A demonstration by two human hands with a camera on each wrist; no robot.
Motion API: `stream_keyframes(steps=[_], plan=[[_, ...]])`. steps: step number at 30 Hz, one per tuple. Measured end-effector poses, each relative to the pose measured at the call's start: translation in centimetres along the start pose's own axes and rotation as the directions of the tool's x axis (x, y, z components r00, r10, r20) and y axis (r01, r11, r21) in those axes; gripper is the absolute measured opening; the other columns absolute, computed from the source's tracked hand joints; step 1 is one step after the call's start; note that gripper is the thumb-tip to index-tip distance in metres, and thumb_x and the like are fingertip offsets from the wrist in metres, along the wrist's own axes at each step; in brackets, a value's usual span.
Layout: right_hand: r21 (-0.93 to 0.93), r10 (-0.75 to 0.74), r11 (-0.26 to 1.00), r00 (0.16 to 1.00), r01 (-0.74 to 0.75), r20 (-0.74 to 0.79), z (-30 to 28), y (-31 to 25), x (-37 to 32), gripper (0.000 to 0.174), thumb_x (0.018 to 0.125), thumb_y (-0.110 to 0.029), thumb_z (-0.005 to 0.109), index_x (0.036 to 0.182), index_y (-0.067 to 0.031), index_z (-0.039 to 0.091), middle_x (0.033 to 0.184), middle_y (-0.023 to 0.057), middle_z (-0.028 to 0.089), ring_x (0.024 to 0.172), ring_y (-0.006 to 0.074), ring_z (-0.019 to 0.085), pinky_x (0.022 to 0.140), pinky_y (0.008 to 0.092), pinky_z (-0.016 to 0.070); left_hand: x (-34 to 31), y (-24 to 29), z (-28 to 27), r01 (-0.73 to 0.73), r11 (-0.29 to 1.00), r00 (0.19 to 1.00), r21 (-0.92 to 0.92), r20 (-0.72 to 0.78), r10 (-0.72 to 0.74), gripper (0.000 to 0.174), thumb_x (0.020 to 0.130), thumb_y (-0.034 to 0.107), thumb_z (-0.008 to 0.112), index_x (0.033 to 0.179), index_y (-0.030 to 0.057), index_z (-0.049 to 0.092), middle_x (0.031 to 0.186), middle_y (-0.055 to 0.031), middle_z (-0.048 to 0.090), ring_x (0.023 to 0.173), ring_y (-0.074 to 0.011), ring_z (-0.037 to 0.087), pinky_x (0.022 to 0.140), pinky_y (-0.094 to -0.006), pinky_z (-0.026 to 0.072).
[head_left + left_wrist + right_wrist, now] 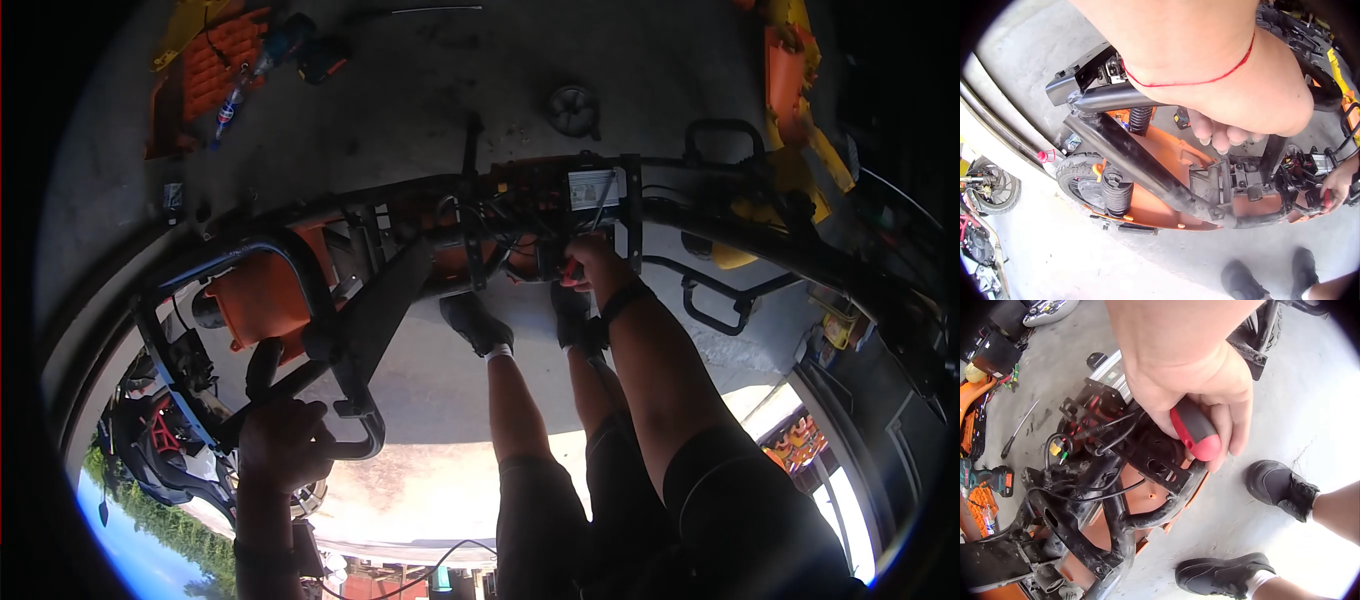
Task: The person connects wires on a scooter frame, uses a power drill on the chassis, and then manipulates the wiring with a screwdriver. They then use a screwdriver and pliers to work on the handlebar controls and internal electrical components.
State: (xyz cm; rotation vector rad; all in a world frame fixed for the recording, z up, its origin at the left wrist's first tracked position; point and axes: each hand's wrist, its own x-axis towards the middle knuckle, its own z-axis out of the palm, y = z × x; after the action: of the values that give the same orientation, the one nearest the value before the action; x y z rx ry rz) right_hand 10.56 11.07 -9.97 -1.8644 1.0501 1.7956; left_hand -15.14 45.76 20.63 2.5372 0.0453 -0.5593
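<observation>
A black tubular vehicle frame with orange body panels stretches across the floor. My left hand grips a frame tube at the left end; its curled fingertips show in the left wrist view. My right hand holds a screwdriver by its red and black handle. The thin shaft points toward a silver box with a label, mounted on the frame. Black cables run beside that box. The screwdriver's tip is hidden by the hand in the right wrist view.
A wheel with a black spring shock sits at the frame's left end. On the floor lie a second screwdriver, a cordless drill and a round part. A motorcycle stands beyond. The person's shoes are close to the frame.
</observation>
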Motion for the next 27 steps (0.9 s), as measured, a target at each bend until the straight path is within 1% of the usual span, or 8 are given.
stream_keyframes(steps=[6,10,13,15,18,20,24,27], plan=[[0.041,0.04,0.998,0.999,-0.041,0.025,-0.2,0.2,0.7,0.042,0.074,-0.012,0.066,0.116,-0.0114,0.057,0.105,0.0141,0.065,0.087,0.0364,0.067,0.084,0.0571,0.0486,0.3,0.1,-0.2,0.031,1.0,1.0,-0.002,0.004,-0.031,0.017,0.056,-0.003,0.061,0.067,0.0082,0.054,0.056,-0.0044,0.045,0.05,-0.0246,0.05,0.047,-0.0368,0.0423],[0.033,-0.005,0.999,0.999,0.006,-0.049,-0.3,0.9,3.9,0.044,0.075,-0.013,0.067,0.118,-0.0116,0.055,0.108,0.0162,0.063,0.091,0.0369,0.067,0.086,0.0577,0.0483,0.2,0.1,0.2,0.06,0.998,0.998,0.006,-0.025,-0.059,0.016,0.055,-0.001,0.062,0.065,0.0088,0.055,0.055,-0.005,0.047,0.052,-0.0248,0.052,0.047,-0.0368,0.0426],[0.016,0.002,1.0,0.995,0.0,-0.099,0.1,1.3,2.0,0.044,0.078,-0.016,0.066,0.119,-0.0118,0.054,0.108,0.0165,0.064,0.09,0.0372,0.068,0.086,0.0575,0.0487,0.4,0.4,0.1,0.061,0.998,0.992,0.011,-0.113,-0.059,0.015,0.055,0.001,0.063,0.065,0.0093,0.056,0.055,-0.0058,0.05,0.053,-0.0252,0.053,0.048,-0.0372,0.0435],[0.044,-0.034,0.998,0.991,0.04,-0.131,-0.1,1.0,0.7,0.042,0.08,-0.018,0.064,0.12,-0.0118,0.054,0.107,0.016,0.064,0.089,0.0375,0.068,0.086,0.0572,0.0491,0.7,0.5,-0.1,0.089,0.996,0.992,0.008,-0.087,-0.088,0.015,0.055,0.002,0.064,0.065,0.0096,0.057,0.055,-0.006,0.051,0.053,-0.0255,0.053,0.048,-0.0376,0.044],[0.1,-0.055,0.993,0.996,0.062,-0.077,-0.4,1.1,0.0,0.039,0.084,-0.022,0.06,0.121,-0.0116,0.052,0.105,0.0143,0.065,0.088,0.037,0.069,0.086,0.0568,0.0493,0.4,0.5,-0.2,0.129,0.992,0.991,0.013,-0.035,-0.128,0.015,0.055,0.004,0.065,0.066,0.01,0.057,0.056,-0.0061,0.052,0.053,-0.026,0.054,0.049,-0.0382,0.045],[-0.015,0.01,1.0,0.999,-0.01,0.03,-0.8,-0.1,-1.9,0.037,0.087,-0.023,0.056,0.122,-0.0115,0.05,0.104,0.0128,0.066,0.09,0.0358,0.069,0.087,0.0562,0.0484,0.3,0.4,0.0,0.144,0.989,0.989,0.023,-0.03,-0.144,0.015,0.055,0.004,0.065,0.066,0.0103,0.058,0.056,-0.0059,0.052,0.053,-0.0263,0.054,0.05,-0.0384,0.0456],[-0.006,0.071,0.998,0.996,-0.07,0.051,-0.6,0.6,1.2,0.036,0.088,-0.02,0.055,0.122,-0.0117,0.051,0.103,0.012,0.066,0.091,0.0341,0.069,0.088,0.0579,0.0465,0.2,0.6,0.0,0.134,0.991,0.991,-0.01,-0.007,-0.134,0.014,0.056,0.004,0.065,0.065,0.0106,0.056,0.057,-0.0052,0.053,0.055,-0.026,0.056,0.051,-0.0379,0.0465],[-0.012,-0.016,1.0,1.0,0.016,0.009,-0.3,1.0,1.6,0.043,0.087,-0.019,0.056,0.128,-0.0116,0.045,0.104,0.0113,0.066,0.092,0.0356,0.068,0.088,0.0621,0.0439,0.6,0.4,-0.3,0.105,0.994,0.994,0.003,-0.019,-0.105,0.012,0.058,0.003,0.063,0.066,0.0107,0.057,0.056,-0.0045,0.053,0.054,-0.0261,0.056,0.053,-0.0375,0.0474]])
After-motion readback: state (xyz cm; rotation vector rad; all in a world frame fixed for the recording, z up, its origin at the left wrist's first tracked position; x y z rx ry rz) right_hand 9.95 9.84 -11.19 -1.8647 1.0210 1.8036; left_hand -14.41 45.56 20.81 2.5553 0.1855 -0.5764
